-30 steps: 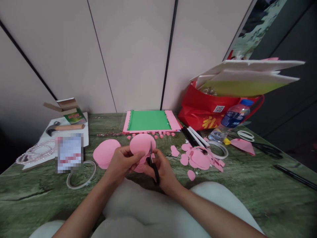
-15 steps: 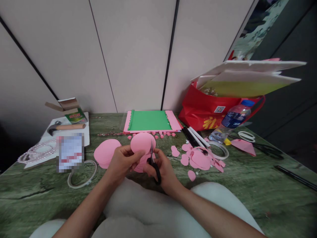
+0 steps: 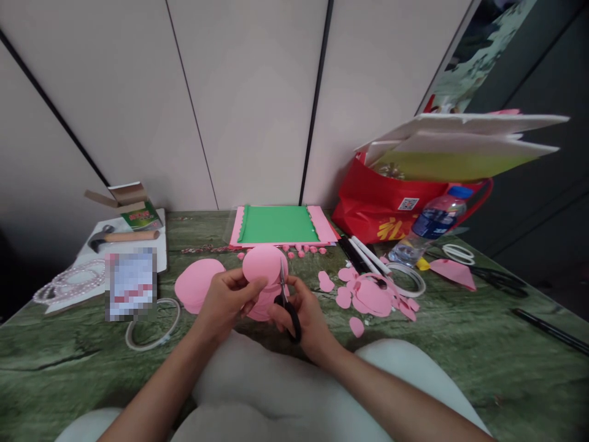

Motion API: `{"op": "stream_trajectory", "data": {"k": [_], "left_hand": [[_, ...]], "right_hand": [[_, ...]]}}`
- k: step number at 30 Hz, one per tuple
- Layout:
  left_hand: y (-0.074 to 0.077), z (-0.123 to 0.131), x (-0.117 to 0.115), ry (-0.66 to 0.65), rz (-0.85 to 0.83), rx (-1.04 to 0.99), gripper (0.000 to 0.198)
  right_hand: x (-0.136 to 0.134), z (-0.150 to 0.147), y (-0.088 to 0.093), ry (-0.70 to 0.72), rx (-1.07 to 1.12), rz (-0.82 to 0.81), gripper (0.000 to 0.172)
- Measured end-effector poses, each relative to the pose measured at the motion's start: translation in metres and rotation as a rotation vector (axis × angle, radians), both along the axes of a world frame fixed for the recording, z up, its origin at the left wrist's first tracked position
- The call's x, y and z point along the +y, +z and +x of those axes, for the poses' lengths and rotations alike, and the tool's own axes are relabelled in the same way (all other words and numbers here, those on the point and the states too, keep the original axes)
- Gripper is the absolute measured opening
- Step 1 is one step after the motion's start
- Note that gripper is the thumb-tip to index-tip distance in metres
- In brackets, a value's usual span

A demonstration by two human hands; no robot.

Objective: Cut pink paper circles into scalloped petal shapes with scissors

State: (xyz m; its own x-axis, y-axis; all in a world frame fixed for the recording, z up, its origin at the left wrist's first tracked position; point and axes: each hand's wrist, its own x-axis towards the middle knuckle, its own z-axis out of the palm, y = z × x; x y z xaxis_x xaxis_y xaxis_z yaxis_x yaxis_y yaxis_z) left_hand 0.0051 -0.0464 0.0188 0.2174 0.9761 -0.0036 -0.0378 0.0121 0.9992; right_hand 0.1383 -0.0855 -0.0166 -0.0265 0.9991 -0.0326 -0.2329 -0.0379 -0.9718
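Note:
A round piece of pink paper (image 3: 261, 264) is pinched between the thumb and fingers of my left hand (image 3: 232, 298). My right hand (image 3: 304, 310) is closed round the black handles of a pair of scissors (image 3: 291, 319). Their blades point up and lie at the right edge of the paper. Under my hands more pink paper (image 3: 264, 304) shows in part. Just left of my left hand rests a stack of round pink paper pieces (image 3: 196, 283).
Pink offcuts (image 3: 370, 296) are scattered to the right, near markers (image 3: 368, 255), a tape roll (image 3: 409, 279) and a water bottle (image 3: 430, 224). A red bag (image 3: 368, 202) stands behind. Green paper (image 3: 280, 223) lies at the back; a hammer (image 3: 133, 236) and another tape roll (image 3: 154, 325) lie left.
Both hands stay almost where they were. The scissors and my right hand have shifted very slightly right, and the paper's strip right of the blades looks a little narrower.

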Motion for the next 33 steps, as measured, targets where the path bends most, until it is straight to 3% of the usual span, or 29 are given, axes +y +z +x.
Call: {"op": "stream_trajectory", "data": {"k": [11,15,18,24,33], "left_hand": [[0.005,0.002,-0.002,0.035,-0.001,-0.07,0.022],[0.006,0.003,-0.003,-0.04,-0.056,-0.111,0.021],[0.005,0.003,-0.003,-0.091,-0.07,-0.066,0.025],[0.001,0.001,-0.002,-0.005,-0.014,0.03,0.029],[0.0,0.002,-0.002,-0.019,-0.087,0.111,0.031]], "right_hand": [[0.0,0.0,-0.004,0.036,0.021,0.038,0.052],[0.0,-0.002,-0.008,0.058,0.032,0.057,0.05],[-0.002,-0.002,-0.01,0.099,0.038,0.077,0.049],[-0.003,-0.001,-0.005,0.141,-0.011,0.047,0.05],[0.0,-0.002,-0.005,0.05,0.104,0.06,0.055]]}}
